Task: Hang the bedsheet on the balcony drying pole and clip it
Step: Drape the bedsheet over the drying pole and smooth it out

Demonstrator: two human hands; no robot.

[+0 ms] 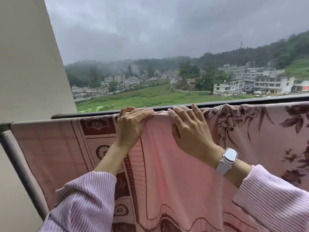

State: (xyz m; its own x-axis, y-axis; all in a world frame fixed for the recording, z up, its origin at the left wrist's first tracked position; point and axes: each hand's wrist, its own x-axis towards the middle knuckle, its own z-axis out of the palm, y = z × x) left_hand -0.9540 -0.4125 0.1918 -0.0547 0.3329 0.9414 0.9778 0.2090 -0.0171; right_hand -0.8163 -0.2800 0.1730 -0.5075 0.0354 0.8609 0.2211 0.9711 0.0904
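A pink bedsheet [167, 164] with dark red borders and flower prints hangs over the drying pole [5, 127], which shows only at its left end; the rest lies under the cloth. My left hand [132, 124] rests flat on the sheet's top fold, fingers straight and pointing right. My right hand [189, 126] lies flat beside it on the same fold, fingers pointing up and left, a white watch [229, 158] on its wrist. The two hands are close together. No clip is in view.
A dark balcony rail [217, 104] runs just behind the sheet's top edge. A white pillar [30, 64] stands at the left. A grey frame tube [20, 164] slants down from the pole's left end. Beyond the rail lie fields and houses.
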